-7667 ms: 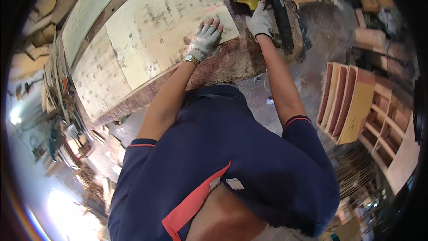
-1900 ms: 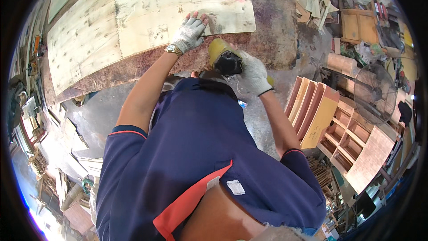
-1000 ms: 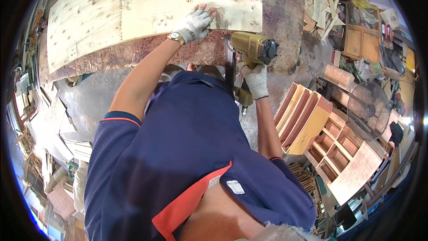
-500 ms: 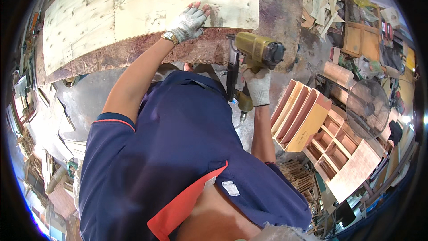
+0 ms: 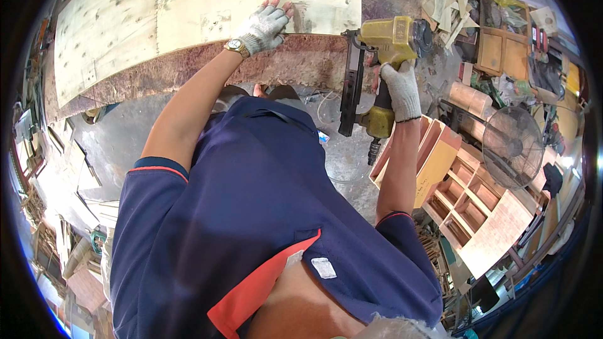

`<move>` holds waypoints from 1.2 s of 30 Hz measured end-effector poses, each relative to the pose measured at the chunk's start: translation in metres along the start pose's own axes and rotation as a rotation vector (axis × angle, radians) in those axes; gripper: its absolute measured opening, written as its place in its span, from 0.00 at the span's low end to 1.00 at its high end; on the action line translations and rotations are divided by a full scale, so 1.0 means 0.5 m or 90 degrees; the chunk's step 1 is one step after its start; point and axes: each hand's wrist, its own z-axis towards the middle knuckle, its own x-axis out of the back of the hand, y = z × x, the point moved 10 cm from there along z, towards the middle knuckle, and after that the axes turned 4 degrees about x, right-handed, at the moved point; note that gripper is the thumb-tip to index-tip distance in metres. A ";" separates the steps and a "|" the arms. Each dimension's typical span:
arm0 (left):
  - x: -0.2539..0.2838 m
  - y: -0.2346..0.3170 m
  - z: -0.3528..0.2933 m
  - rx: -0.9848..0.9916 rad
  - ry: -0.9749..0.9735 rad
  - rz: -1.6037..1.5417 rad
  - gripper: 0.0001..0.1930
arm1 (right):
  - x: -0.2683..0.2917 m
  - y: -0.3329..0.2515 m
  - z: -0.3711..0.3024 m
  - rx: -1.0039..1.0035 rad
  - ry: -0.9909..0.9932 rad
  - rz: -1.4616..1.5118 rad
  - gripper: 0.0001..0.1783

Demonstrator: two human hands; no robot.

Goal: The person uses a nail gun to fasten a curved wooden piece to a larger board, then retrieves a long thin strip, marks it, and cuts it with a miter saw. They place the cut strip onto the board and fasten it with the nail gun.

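My left hand point(image 5: 264, 27), in a white glove with bare fingertips, lies with fingers stretched out on a pale plywood sheet point(image 5: 213, 0), close to its near edge. A watch point(image 5: 236, 46) circles that wrist. Gloved as well, my right hand point(image 5: 400, 90) is wrapped round the handle of a yellow and black nail gun point(image 5: 388, 39). The nail gun is held up at the right of the sheet's near corner, its black magazine point(image 5: 350, 91) toward the left. Its nose is near the sheet's edge; whether it touches cannot be made out.
The sheet rests on a stained worktable point(image 5: 314, 63). To the right stand wooden drawer-like boxes point(image 5: 433, 163), a compartmented wooden frame point(image 5: 468, 204) and a fan point(image 5: 512, 147). Wood scraps point(image 5: 449, 9) are heaped at the far right. Boards point(image 5: 81, 169) lean at the left.
My right hand has moved right and slightly away from my body with the nail gun, which now shows more from the side. My left hand stays on the sheet.
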 end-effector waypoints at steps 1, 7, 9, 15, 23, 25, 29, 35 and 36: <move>0.002 0.000 0.000 -0.001 0.002 0.002 0.37 | -0.008 -0.003 0.005 0.007 -0.011 -0.003 0.13; 0.001 -0.001 0.001 0.007 -0.009 -0.004 0.37 | -0.028 -0.007 0.014 -0.015 -0.050 -0.052 0.13; 0.005 0.001 0.001 0.003 0.001 0.003 0.36 | -0.032 -0.010 0.013 -0.023 -0.059 -0.074 0.12; -0.001 0.000 0.003 0.015 -0.039 0.002 0.35 | -0.042 -0.027 0.012 -0.024 -0.047 -0.151 0.11; 0.002 0.002 0.003 -0.004 0.000 -0.001 0.37 | -0.084 -0.050 -0.007 0.010 -0.072 -0.024 0.11; 0.004 0.002 0.003 -0.003 0.008 -0.007 0.37 | -0.096 -0.045 -0.008 -0.006 -0.068 -0.027 0.12; 0.003 0.003 0.004 0.004 0.004 -0.009 0.36 | -0.114 -0.038 -0.009 -0.032 -0.077 -0.067 0.14; -0.001 -0.001 0.005 0.006 -0.005 0.006 0.35 | -0.134 -0.046 -0.007 -0.019 -0.092 -0.049 0.14; -0.003 0.000 0.005 0.004 -0.007 0.010 0.35 | -0.135 -0.046 -0.007 -0.021 -0.090 -0.050 0.14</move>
